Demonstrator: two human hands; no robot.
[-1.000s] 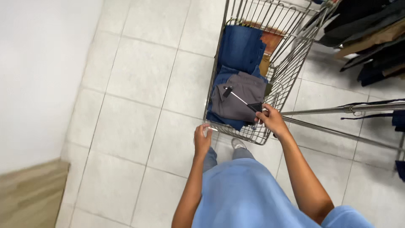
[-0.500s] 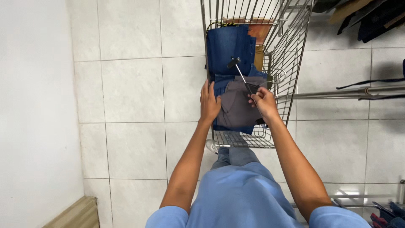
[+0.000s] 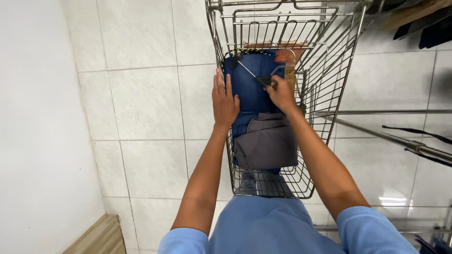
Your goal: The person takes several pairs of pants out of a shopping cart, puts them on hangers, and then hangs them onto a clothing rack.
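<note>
A wire shopping cart (image 3: pixel 329 84) stands in front of me on a tiled floor. Folded blue jeans (image 3: pixel 252 91) lie inside it, with a folded grey garment (image 3: pixel 268 143) nearer to me. My left hand (image 3: pixel 223 101) is flat, fingers apart, over the cart's left rim and the edge of the jeans. My right hand (image 3: pixel 281 91) is closed on a metal clip hanger (image 3: pixel 249 70) that lies across the jeans. A brown garment (image 3: pixel 287 59) shows at the far end of the cart.
A white wall (image 3: pixel 37 117) runs along the left. A metal clothes rail (image 3: pixel 395 136) crosses at the right. Dark garments (image 3: pixel 423 23) hang at the upper right. A wooden edge (image 3: pixel 96 235) shows at bottom left.
Both hands have reached farther into the cart, from the grey garment to the blue jeans. The right hand carried the hanger along. The camera now looks more steeply down.
</note>
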